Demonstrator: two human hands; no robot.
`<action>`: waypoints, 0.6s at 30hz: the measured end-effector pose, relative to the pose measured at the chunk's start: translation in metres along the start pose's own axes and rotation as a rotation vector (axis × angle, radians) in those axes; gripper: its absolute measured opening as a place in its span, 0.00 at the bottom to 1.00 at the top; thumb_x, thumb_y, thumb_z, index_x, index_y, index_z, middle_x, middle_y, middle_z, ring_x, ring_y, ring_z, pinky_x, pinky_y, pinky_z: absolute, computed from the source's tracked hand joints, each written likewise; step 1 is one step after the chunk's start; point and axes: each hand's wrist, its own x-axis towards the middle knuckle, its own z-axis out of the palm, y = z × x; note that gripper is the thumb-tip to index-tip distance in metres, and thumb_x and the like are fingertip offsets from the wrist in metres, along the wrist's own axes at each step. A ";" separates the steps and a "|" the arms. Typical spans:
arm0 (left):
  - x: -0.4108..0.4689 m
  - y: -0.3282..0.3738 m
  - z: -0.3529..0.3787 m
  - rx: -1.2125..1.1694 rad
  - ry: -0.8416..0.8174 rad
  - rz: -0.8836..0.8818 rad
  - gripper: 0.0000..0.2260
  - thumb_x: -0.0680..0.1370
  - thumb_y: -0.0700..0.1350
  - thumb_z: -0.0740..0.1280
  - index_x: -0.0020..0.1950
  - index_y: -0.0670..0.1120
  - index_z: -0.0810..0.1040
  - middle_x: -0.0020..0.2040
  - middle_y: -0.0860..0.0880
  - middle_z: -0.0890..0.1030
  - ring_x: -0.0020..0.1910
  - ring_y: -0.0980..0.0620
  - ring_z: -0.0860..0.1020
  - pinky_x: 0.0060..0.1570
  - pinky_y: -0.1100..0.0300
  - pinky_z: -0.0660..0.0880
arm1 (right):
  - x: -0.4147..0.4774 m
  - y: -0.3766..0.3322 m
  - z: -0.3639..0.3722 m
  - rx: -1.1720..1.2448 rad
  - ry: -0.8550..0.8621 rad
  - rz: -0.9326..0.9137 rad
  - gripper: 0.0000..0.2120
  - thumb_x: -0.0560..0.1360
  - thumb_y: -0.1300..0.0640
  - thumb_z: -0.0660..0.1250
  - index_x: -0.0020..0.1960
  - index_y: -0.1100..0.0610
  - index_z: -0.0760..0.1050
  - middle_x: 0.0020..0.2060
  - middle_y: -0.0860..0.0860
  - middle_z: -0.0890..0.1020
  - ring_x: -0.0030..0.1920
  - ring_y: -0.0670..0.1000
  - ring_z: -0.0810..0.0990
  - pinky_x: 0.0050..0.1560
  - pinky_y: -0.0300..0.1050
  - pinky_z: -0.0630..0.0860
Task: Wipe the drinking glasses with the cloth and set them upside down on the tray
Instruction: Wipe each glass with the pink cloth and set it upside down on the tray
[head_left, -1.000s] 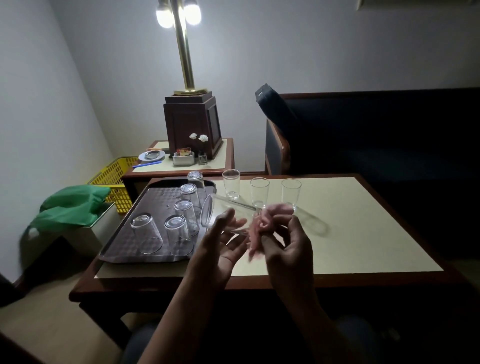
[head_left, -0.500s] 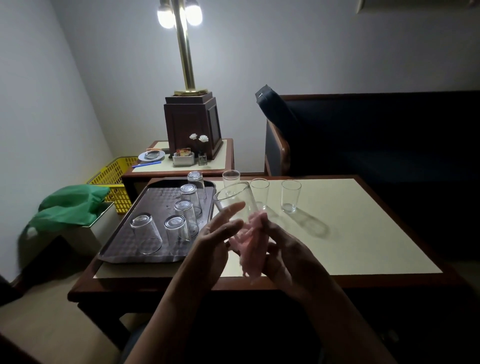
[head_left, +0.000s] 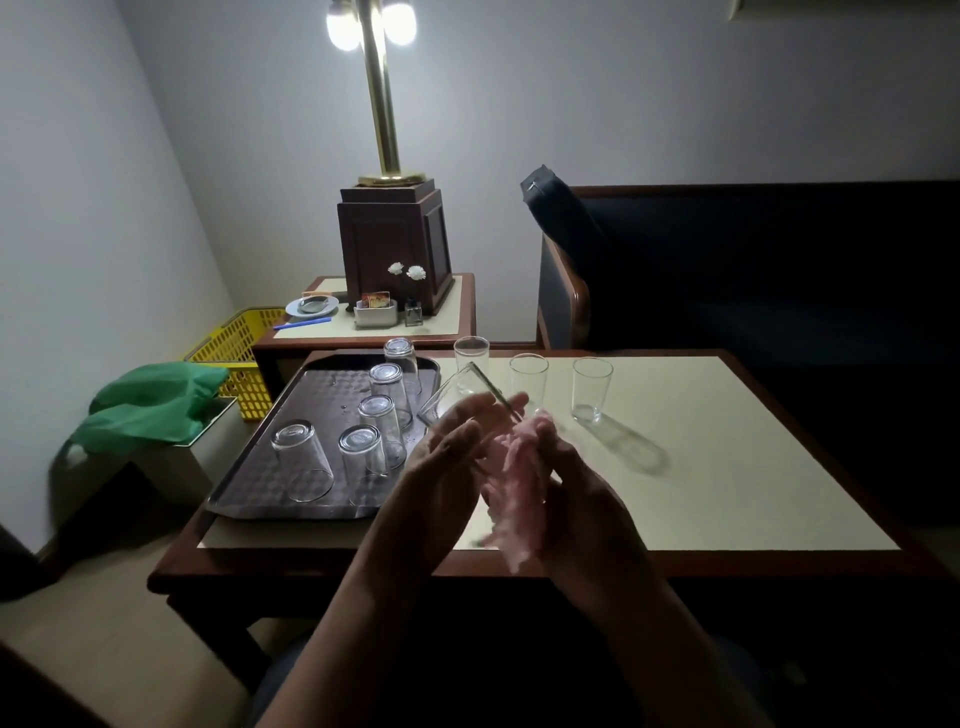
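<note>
left hand (head_left: 447, 462) cradles a tilted drinking glass (head_left: 457, 395), fingers lightly bent, likely angled so right hand (head_left: 587, 499), clenched on the bunched pink cloth (head_left: 514, 483), can wipe it; five inverted glasses (head_left: 363, 452) on tray (head_left: 311, 400) left of hands, three upright glasses (head_left: 529, 382) beyond

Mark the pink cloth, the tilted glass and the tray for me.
pink cloth (head_left: 514, 483), head view, its bunched middle.
tilted glass (head_left: 454, 396), head view, its clear side wall.
tray (head_left: 319, 400), head view, bare patterned floor.
</note>
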 end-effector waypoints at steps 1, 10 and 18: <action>-0.001 0.001 0.002 0.022 0.028 0.004 0.35 0.77 0.52 0.71 0.78 0.37 0.64 0.75 0.41 0.74 0.74 0.39 0.74 0.75 0.37 0.67 | 0.000 -0.002 -0.001 -0.025 0.015 -0.002 0.19 0.77 0.43 0.68 0.63 0.52 0.79 0.57 0.55 0.87 0.58 0.57 0.87 0.50 0.50 0.84; 0.001 -0.005 0.004 0.391 0.167 0.169 0.26 0.73 0.45 0.76 0.70 0.48 0.76 0.63 0.51 0.84 0.67 0.51 0.80 0.65 0.54 0.76 | 0.002 0.017 -0.004 0.022 0.205 -0.022 0.19 0.78 0.52 0.70 0.67 0.57 0.79 0.54 0.63 0.86 0.48 0.61 0.87 0.39 0.51 0.83; -0.004 0.008 -0.019 0.875 0.128 0.299 0.30 0.66 0.47 0.83 0.65 0.54 0.77 0.58 0.57 0.83 0.60 0.66 0.80 0.53 0.71 0.76 | 0.001 -0.045 -0.021 -0.482 0.186 -0.302 0.17 0.80 0.50 0.67 0.68 0.49 0.78 0.58 0.48 0.86 0.56 0.51 0.86 0.51 0.47 0.85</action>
